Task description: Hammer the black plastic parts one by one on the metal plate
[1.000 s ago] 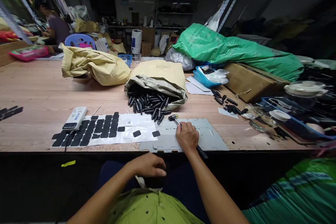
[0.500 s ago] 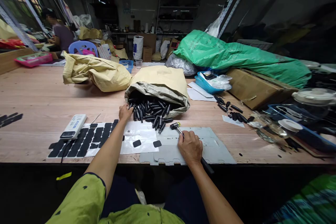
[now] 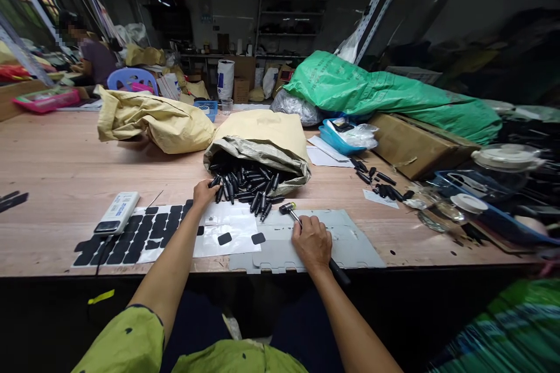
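Note:
My left hand [image 3: 203,193] reaches out to the pile of black plastic parts [image 3: 245,180] spilling from an open woven sack [image 3: 262,137]; its fingers are curled on a black part at the pile's near left edge. My right hand [image 3: 311,242] is closed round the handle of a small hammer [image 3: 289,210], which lies on a grey sheet [image 3: 350,242] at the table's front edge. Between the hands lies a white backing sheet [image 3: 231,227] with black adhesive pads [image 3: 149,230].
A white handheld device [image 3: 116,213] rests on the pads at the left. A second tan sack [image 3: 153,119], a green bag [image 3: 385,93], a cardboard box [image 3: 415,143], a blue tray [image 3: 339,137] and loose black parts [image 3: 380,183] crowd the table [image 3: 52,175]. Another person [image 3: 90,55] sits far left.
My left hand rose from my lap, reached forward to the black parts and now grips one at the pile's edge. My right hand has stayed on the hammer.

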Available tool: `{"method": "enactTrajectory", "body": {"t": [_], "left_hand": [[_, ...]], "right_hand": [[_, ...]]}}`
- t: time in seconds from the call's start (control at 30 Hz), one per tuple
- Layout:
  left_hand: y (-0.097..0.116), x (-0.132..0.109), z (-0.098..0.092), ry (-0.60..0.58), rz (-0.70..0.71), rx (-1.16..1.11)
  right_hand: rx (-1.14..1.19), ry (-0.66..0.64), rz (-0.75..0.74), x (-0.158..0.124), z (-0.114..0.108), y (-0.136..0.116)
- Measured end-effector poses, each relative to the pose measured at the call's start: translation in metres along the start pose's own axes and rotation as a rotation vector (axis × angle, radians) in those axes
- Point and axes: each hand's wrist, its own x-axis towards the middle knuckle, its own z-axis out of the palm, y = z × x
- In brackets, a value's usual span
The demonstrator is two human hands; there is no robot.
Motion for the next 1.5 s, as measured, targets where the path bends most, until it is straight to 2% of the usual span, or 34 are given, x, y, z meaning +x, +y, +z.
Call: {"method": "enactTrajectory", "body": {"t": [0.1,0.17,0.33,0.43,0.5,0.6,0.73,0.8,0.93,1.13,1.23,1.37,1.43,1.5], "left_hand": [[0.001,-0.017,-0.003,0.031,0.001,-0.038],[0.004,-0.032,0.0,0.012,0.068,-0.072],[0.017,-0.065,0.031,-0.115,0.365,0.01],[0.021,-0.075,0.046,-0.086,0.431,0.074],[0.019,-0.081,0.049,-0.043,0.436,0.054],[0.013,-0.094,0.043,-0.049,0.427,0.023],[0.002,-0.121,0.032,-0.299,0.478,0.028],[-0.003,-0.133,0.028,-0.361,0.502,0.019],[-0.009,-0.142,0.021,-0.366,0.492,-0.055],[-0.016,-0.143,0.017,-0.26,0.521,-0.073],[-0.015,-0.144,0.015,-0.284,0.52,-0.056],[-0.01,-0.144,0.011,-0.328,0.541,-0.026],[-0.009,-0.144,0.009,-0.342,0.554,-0.019],[-0.009,-0.144,0.009,-0.354,0.563,-0.013]], "right_hand": [[0.003,-0.014,0.006,0.0,-0.001,-0.001],[0.006,-0.027,0.013,0.001,-0.002,-0.002],[0.012,-0.051,0.026,0.001,-0.005,-0.003],[0.011,-0.058,0.028,0.001,-0.006,-0.003],[0.01,-0.062,0.031,0.002,-0.007,-0.004],[0.014,-0.069,0.038,0.002,-0.007,-0.005],[0.013,-0.069,0.071,0.001,-0.007,-0.005],[0.005,-0.071,0.091,0.001,-0.007,-0.006],[-0.005,-0.073,0.1,-0.001,-0.007,-0.006],[0.008,-0.092,0.13,0.0,-0.007,-0.005],[0.047,-0.144,0.118,0.003,-0.009,-0.003],[0.254,-0.117,0.143,-0.001,-0.022,-0.005],[0.442,-0.075,0.143,-0.013,-0.033,-0.012],[0.658,-0.113,0.119,-0.031,-0.046,-0.023]]}}
